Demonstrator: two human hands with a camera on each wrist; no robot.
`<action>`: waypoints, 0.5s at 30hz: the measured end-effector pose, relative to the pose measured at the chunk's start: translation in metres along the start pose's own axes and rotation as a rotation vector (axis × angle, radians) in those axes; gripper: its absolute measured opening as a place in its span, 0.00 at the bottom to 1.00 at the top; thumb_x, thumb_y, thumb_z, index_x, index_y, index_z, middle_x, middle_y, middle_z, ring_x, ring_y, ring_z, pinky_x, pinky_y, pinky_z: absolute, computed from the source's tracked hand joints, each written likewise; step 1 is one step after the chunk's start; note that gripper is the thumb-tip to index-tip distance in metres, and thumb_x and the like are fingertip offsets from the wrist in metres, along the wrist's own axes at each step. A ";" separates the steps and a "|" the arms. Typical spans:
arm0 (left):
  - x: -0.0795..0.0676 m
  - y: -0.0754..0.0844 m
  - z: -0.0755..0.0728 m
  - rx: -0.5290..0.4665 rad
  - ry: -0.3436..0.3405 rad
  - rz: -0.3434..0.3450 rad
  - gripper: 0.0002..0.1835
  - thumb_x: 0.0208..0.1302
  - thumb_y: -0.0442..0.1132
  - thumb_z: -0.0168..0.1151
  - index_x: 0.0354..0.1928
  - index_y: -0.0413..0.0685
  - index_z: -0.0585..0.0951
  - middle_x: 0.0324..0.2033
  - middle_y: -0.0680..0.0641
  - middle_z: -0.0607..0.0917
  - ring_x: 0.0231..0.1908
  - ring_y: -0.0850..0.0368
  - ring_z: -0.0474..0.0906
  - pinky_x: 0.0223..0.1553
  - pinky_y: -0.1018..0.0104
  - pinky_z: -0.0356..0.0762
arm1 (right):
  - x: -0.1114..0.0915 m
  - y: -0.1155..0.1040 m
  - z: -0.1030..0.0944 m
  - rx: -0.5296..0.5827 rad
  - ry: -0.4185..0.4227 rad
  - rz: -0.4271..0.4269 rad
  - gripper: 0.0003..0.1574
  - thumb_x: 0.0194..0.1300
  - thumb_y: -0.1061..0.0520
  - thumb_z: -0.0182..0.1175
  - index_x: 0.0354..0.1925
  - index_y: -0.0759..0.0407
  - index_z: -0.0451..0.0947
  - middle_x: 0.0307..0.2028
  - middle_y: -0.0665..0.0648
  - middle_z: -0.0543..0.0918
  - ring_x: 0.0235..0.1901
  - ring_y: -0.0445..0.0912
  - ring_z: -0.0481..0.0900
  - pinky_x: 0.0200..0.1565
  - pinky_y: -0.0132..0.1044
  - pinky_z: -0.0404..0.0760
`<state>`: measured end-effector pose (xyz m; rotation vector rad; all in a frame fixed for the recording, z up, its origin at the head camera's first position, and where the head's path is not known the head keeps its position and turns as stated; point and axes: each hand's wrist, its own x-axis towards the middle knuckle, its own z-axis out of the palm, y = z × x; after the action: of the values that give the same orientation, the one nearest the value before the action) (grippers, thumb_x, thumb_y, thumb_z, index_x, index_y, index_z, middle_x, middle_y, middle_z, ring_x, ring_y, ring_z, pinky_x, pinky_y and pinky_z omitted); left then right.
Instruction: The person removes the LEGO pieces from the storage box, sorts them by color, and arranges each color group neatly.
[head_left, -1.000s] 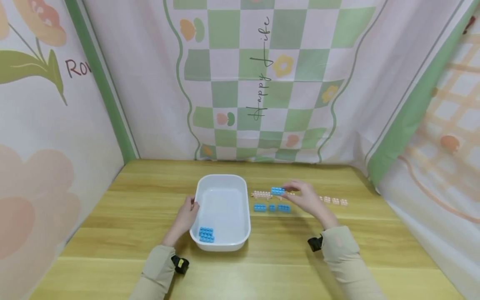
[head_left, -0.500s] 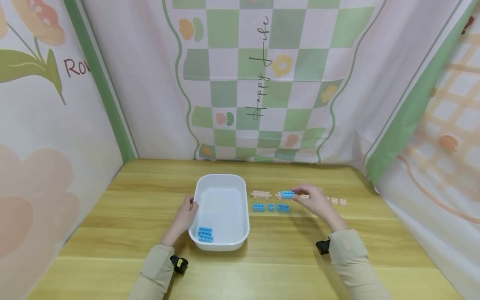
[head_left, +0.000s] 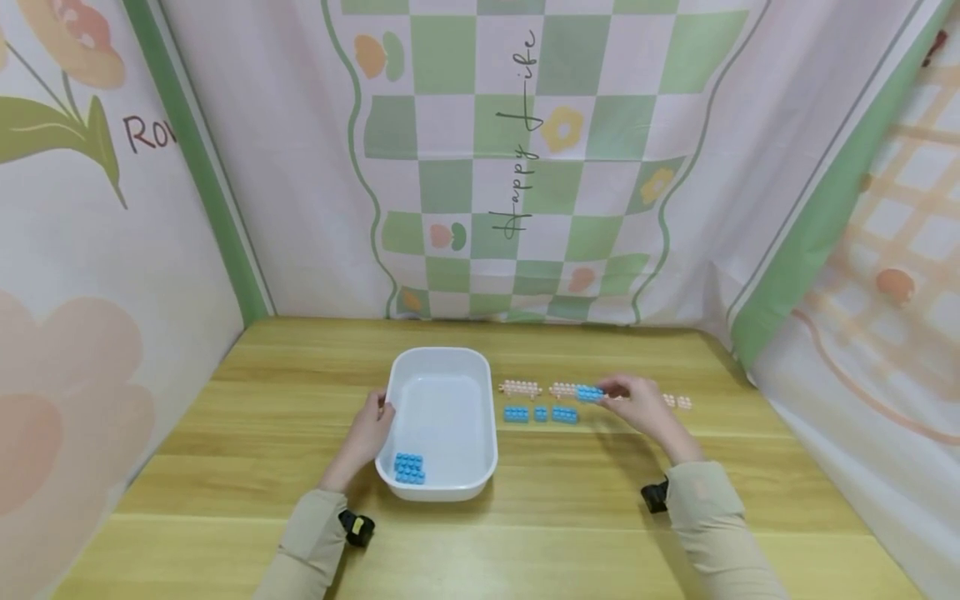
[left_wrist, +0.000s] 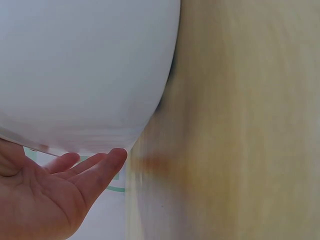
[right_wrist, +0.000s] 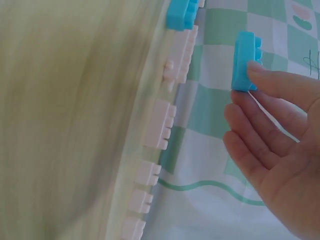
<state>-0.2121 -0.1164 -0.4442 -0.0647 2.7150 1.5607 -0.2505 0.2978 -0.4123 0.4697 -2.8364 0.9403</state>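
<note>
My right hand pinches a light blue toy building brick between thumb and fingers. In the right wrist view that brick is raised off the table, its studs to one side. Below it in the head view lies a row of pink bricks, partly hidden by the hand, with several blue bricks in front. My left hand holds the left rim of a white plastic tub, thumb over the edge and fingers along the outer wall. Blue bricks sit in the tub's near left corner.
The wooden table runs back to a hanging cloth with green checks. More cloth walls close in the left and right sides. Small pink bricks continue the row to the right of my right hand.
My right hand has moved to the right with the blue brick, along the pink row, and slightly lower in the view. My left hand and the tub stay in place.
</note>
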 end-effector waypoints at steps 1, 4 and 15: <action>0.000 0.000 0.000 0.000 0.000 -0.002 0.23 0.72 0.39 0.37 0.63 0.32 0.60 0.60 0.28 0.69 0.56 0.36 0.72 0.54 0.49 0.78 | 0.000 0.001 0.000 -0.001 -0.005 0.004 0.15 0.61 0.61 0.61 0.46 0.66 0.79 0.41 0.64 0.83 0.41 0.56 0.80 0.44 0.52 0.81; 0.001 -0.001 0.000 0.001 0.003 -0.004 0.23 0.72 0.39 0.37 0.63 0.32 0.60 0.60 0.28 0.69 0.57 0.36 0.72 0.55 0.49 0.77 | -0.001 0.004 0.000 -0.011 -0.020 0.023 0.14 0.61 0.61 0.61 0.45 0.67 0.79 0.39 0.63 0.83 0.39 0.54 0.80 0.41 0.47 0.82; -0.001 0.001 0.001 -0.004 -0.003 -0.017 0.23 0.72 0.39 0.37 0.63 0.32 0.60 0.61 0.28 0.68 0.58 0.36 0.70 0.56 0.48 0.76 | -0.003 0.013 0.001 0.005 -0.069 0.041 0.13 0.59 0.66 0.60 0.43 0.71 0.79 0.37 0.66 0.83 0.38 0.56 0.80 0.39 0.46 0.83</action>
<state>-0.2116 -0.1156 -0.4440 -0.0845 2.7017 1.5612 -0.2518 0.3079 -0.4209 0.4551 -2.9164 0.9574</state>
